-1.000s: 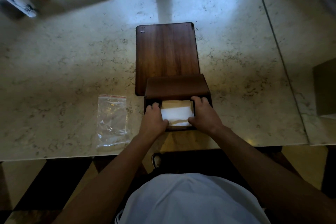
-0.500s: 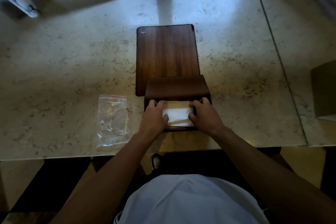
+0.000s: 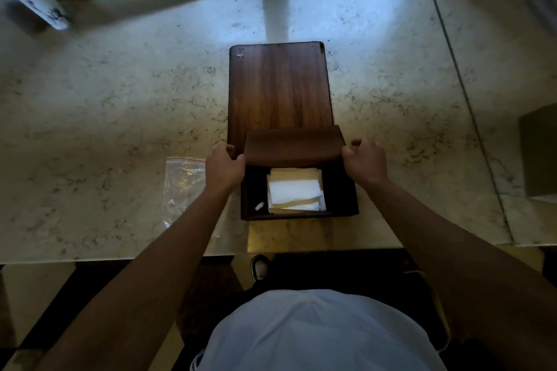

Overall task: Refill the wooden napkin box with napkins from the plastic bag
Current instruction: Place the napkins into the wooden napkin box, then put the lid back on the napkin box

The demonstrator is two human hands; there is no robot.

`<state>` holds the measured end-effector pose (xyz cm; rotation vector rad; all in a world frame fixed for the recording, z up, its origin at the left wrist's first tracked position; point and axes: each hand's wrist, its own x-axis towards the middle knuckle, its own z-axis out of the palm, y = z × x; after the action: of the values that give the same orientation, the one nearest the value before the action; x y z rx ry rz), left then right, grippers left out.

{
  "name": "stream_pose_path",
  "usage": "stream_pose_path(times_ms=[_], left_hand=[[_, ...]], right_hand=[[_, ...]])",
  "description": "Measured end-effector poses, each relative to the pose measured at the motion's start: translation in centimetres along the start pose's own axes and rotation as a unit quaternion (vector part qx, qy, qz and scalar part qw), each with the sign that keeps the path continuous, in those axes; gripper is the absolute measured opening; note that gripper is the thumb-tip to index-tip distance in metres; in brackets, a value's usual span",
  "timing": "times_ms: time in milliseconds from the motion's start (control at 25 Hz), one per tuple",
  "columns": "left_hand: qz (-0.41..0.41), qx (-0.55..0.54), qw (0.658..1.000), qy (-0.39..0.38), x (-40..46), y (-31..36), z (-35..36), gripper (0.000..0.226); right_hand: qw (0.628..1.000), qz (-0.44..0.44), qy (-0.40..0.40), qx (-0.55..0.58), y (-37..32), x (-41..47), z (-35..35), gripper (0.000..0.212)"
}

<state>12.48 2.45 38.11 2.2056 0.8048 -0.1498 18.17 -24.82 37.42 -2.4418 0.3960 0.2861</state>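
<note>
Wooden napkin box (image 3: 346, 199) sits at the near edge of the marble table (image 3: 105, 99), centre frame, its lid (image 3: 294, 144) raised. Napkins (image 3: 294, 191) lie stacked inside. Left hand (image 3: 223, 167) pinches the lid's 9 o'clock corner; right hand (image 3: 366, 159) grips its 3 o'clock corner, fingers curled. Plastic bag (image 3: 184, 184) lies flat at the box's 9 o'clock. Wooden board (image 3: 278, 84) lies at 12 o'clock.

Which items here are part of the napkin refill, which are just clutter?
Job: wooden napkin box, its raised lid gripped by left hand and right hand, napkins inside, plastic bag.
Clutter: wooden board, white tube far left.
</note>
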Motion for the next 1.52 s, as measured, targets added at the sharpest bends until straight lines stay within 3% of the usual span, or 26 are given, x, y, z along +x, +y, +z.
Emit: stream_pose_path(times_ms=[120, 360, 480, 760, 1000, 1120, 1400, 1520], left_hand=[[-0.061, -0.073, 0.995, -0.029, 1.7, 0.7, 0.3, 0.038], [-0.112, -0.147, 0.983, -0.004, 3.2, 0.9, 0.6, 0.006], [-0.121, -0.170, 0.978, -0.009, 3.5, 1.1, 0.6, 0.007], [-0.082, -0.211, 0.974, -0.018, 3.7, 1.9, -0.6, 0.010], [-0.045, -0.254, 0.966, 0.001, 2.0, 1.9, -3.2, 0.016], [-0.031, -0.282, 0.958, -0.038, 0.1, 1.3, -4.4, 0.014], [-0.102, -0.343, 0.922, -0.148, -3.2, -0.6, -6.1, 0.009], [-0.122, -0.308, 0.931, -0.155, -4.1, -1.6, -6.0, 0.009]], right_hand=[[0.996, 0.063, -0.050, 0.043, 0.4, 2.0, 0.4, 0.038], [0.987, 0.083, -0.053, 0.124, 0.0, 3.4, 0.7, 0.026], [0.983, 0.093, -0.064, 0.145, 0.1, 3.7, 0.4, 0.025], [0.958, 0.113, -0.045, 0.260, -1.4, 3.2, -1.4, 0.009], [0.959, 0.080, 0.031, 0.269, -2.3, 0.7, -3.5, 0.016], [0.940, 0.073, 0.004, 0.335, -1.7, -1.3, -5.0, 0.017], [0.906, 0.100, -0.062, 0.406, 0.5, -5.3, -6.6, 0.016], [0.906, 0.135, -0.067, 0.396, 1.7, -6.6, -6.0, 0.014]])
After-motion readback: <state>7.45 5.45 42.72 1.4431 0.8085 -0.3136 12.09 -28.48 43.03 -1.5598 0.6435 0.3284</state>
